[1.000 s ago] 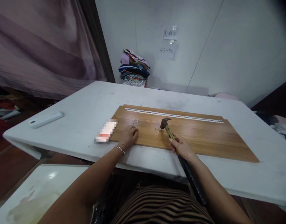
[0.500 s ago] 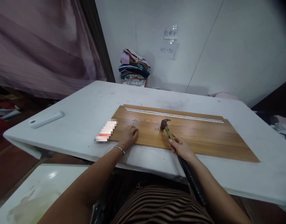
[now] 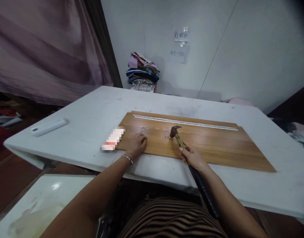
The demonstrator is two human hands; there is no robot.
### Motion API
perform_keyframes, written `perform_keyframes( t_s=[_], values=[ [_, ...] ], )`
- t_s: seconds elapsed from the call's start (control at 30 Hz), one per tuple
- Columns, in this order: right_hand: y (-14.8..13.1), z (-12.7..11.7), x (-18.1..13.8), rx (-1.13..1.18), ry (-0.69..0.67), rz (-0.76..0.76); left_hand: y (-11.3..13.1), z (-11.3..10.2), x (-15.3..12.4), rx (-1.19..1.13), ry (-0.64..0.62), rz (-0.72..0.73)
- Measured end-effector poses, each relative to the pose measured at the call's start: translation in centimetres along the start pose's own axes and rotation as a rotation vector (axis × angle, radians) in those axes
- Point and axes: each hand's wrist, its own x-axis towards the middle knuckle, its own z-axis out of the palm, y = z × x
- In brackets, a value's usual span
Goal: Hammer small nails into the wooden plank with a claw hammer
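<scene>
My right hand (image 3: 193, 157) is wrapped round the handle of a claw hammer (image 3: 179, 140). The hammer's rusty head is over the middle of a brown wooden board (image 3: 223, 145), and its long dark grip runs back under my forearm. Close to the head, several small dark marks or nail heads (image 3: 167, 137) show on the wood; I cannot tell which. My left hand (image 3: 137, 144) rests on the board's left part with its fingers curled inward. Whatever they may hold is hidden. Just beyond those fingers lies a small group of loose nails (image 3: 145, 129).
Two pale measuring strips (image 3: 185, 122) run along the board's far edge. A pixelated, phone-shaped item (image 3: 113, 138) lies left of the board on the white table (image 3: 87, 115), with a white handle-like object (image 3: 49, 126) farther left. Folded clothes (image 3: 143, 72) are stacked by the wall.
</scene>
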Motion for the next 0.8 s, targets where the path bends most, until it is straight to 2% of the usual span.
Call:
perform_keyframes(
  t_s=[0.8],
  values=[
    [-0.09,0.05,0.07,0.01,0.021,0.008,0.05,0.02,0.02,-0.015,0.014,0.013]
  ],
)
